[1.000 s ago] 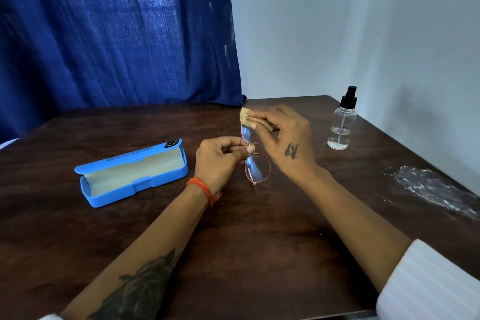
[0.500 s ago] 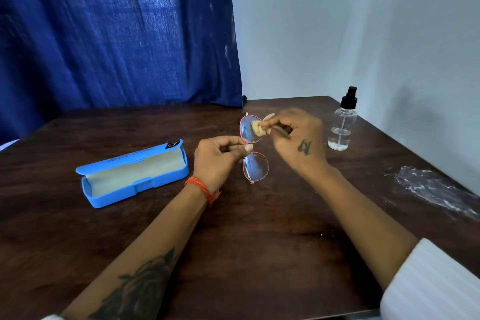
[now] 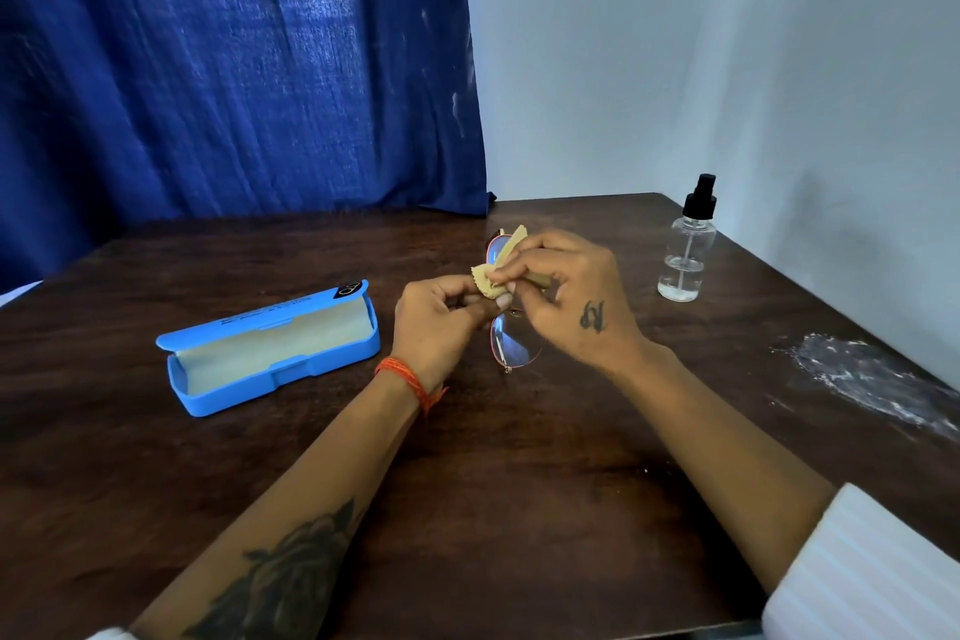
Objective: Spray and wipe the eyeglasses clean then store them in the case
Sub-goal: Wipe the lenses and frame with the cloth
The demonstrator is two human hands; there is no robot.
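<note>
Two hands meet over the middle of a dark wooden surface (image 3: 519, 509), and the eyeglasses (image 3: 511, 340) between them serve as the landmark here. Well to the left of the eyeglasses lies a blue case (image 3: 270, 348), its lid swung open and its pale lining showing, resting flat on the surface. Just left of the eyeglasses, the left hand (image 3: 436, 322) has its fingers curled in a grip on the frame near the bridge, holding it on edge above the surface so that one lens sits above the other; an orange thread band (image 3: 408, 379) circles that wrist. Against the upper lens is a small tan cloth (image 3: 493, 270), pinched between the thumb and fingers of the right hand (image 3: 566, 296), which sits just right of the eyeglasses and bears a small tattoo on its back. Farther right of the eyeglasses, well apart from them, a clear spray bottle (image 3: 688, 250) with a black nozzle stands upright near the wall. Far to the right of the eyeglasses, a whitish smear (image 3: 862, 379) marks the surface near its edge.
</note>
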